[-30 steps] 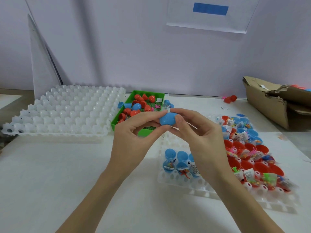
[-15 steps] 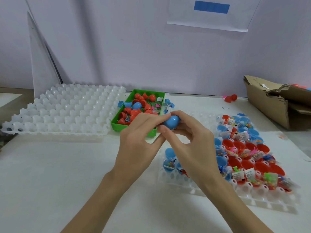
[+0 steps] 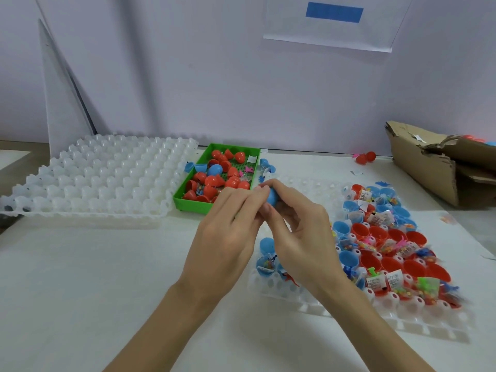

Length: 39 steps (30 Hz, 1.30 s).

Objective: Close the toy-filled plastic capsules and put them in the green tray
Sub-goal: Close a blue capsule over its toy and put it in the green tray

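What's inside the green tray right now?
The green tray holds mostly red capsules, one blue capsule and loose toy bits; the left hand hides its near right corner.

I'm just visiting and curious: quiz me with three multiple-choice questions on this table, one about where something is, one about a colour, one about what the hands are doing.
1. Where does the green tray stand?
A. right of the empty white tray
B. inside the cardboard box
C. on the person's lap

2. What colour is the capsule in the hands?
A. red
B. blue
C. yellow

3. What are the hands doing?
A. resting flat
B. both gripping the capsule
C. lifting the tray

Answers: 1 A, it sits beside the white tray. 2 B, blue shows between fingers. 3 B, left hand and right hand curl round it.
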Tool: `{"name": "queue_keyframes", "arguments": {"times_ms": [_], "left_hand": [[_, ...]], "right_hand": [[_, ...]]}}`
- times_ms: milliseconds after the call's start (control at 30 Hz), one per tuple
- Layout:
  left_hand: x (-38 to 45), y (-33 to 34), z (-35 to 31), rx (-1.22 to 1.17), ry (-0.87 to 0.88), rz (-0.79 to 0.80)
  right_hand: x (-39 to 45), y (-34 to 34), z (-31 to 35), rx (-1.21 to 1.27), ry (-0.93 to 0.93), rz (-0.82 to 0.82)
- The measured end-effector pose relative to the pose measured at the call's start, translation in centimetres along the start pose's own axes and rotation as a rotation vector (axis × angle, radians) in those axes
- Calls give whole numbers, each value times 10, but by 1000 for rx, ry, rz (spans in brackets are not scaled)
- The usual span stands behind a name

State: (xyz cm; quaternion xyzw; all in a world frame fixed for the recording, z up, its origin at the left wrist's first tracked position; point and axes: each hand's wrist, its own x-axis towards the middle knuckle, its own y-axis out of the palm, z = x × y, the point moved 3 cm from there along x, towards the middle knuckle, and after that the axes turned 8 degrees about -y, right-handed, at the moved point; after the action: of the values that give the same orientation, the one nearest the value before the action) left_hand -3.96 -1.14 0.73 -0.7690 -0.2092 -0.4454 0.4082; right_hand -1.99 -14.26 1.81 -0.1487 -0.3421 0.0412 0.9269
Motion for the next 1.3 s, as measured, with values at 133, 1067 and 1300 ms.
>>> {"name": "queue_keyframes", "arguments": {"times_ms": [133,1067,1300], "left_hand": [[5,-2,9,-119,-135,-6],[16,-3,17,-777,-635,165],[14,3,21,-1229,-1020,265]], "right_hand": [[0,5,1,47,-2,37],[1,-6,5,104,8,-46],[-2,2,11,-279,-133,-80]]}}
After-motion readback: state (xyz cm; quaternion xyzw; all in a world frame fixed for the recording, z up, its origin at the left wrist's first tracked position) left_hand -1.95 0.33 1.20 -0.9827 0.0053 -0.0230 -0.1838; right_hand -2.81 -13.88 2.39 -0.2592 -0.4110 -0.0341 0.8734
